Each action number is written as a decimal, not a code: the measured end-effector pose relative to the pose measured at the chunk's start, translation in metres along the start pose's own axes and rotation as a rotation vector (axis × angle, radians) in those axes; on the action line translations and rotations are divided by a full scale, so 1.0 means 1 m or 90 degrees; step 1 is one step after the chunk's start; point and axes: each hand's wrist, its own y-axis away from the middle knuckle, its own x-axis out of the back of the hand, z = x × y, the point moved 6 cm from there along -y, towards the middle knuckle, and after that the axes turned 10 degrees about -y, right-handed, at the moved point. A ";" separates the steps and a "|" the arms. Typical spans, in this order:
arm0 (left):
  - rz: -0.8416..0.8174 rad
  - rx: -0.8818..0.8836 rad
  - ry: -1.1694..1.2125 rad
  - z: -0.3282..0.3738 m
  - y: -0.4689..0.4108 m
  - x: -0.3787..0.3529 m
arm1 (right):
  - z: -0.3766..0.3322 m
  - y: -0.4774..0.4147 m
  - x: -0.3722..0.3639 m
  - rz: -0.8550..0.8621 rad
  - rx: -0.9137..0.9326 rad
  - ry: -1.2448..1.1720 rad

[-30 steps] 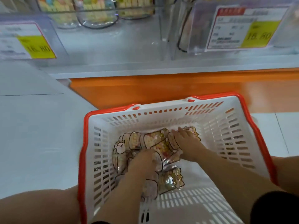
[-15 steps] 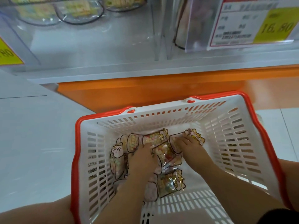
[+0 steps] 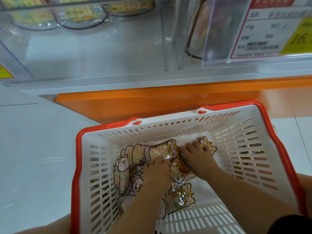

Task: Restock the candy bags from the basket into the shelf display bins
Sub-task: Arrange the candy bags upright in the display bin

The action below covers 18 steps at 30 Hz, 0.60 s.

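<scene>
Head view: the basket [image 3: 168, 130] sits on the floor just before the shelf's orange base, likely so the reach to the clear display bin [image 3: 101, 53] beyond it is short. The candy bags [image 3: 162, 152] lie heaped on the basket's bottom, toward its far wall. The left hand [image 3: 157, 174] has its grip curled into the heap, pinching a bag, seemingly to gather several. The right hand [image 3: 198, 157] presses spread fingers on a bag by the far wall.

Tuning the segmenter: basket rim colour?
Red-orange rim on a white slatted basket, clearest in the head view.
</scene>
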 end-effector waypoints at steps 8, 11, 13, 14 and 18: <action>-0.011 -0.003 0.005 0.013 -0.007 0.000 | 0.005 0.008 0.007 0.110 0.031 -0.196; 0.003 -0.005 -0.070 0.030 -0.010 0.001 | 0.003 0.019 0.014 0.177 0.022 -0.260; 0.011 -0.006 -0.126 0.037 -0.013 0.001 | 0.002 0.028 0.017 0.195 0.007 -0.294; 0.011 -0.003 -0.152 0.039 -0.014 0.001 | 0.003 0.032 0.016 0.196 -0.005 -0.314; 0.055 0.018 -0.156 0.040 -0.017 0.004 | 0.008 0.057 -0.006 0.210 -0.024 -0.352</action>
